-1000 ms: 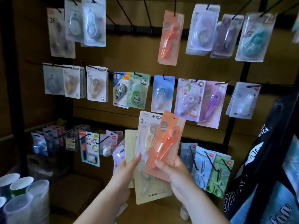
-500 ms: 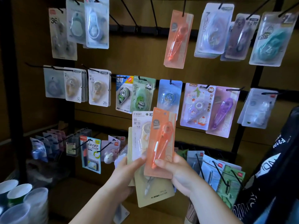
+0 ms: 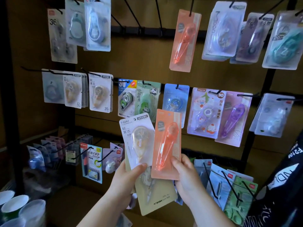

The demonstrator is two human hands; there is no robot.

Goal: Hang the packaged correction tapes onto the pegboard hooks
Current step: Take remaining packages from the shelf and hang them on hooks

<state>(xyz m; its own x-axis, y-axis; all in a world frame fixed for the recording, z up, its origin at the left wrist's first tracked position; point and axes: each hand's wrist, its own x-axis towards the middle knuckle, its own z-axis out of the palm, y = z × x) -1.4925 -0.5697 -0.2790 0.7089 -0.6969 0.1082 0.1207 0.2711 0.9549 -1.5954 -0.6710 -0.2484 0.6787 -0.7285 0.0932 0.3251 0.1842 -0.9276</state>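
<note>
Correction tapes [image 3: 166, 145]: three packs, two hands [image 3: 124, 181]

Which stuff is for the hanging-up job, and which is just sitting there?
For the job: orange correction tape pack, held by right hand; white T-9267 pack, held by left hand; hanging orange pack up top.
Just lying about: paper cups; pen pack.

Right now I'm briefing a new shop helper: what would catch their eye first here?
The orange correction tape pack stands out at centre, held by the right hand beside the white T-9267 pack in the left hand. A matching orange pack hangs from a top-row hook above.
</note>
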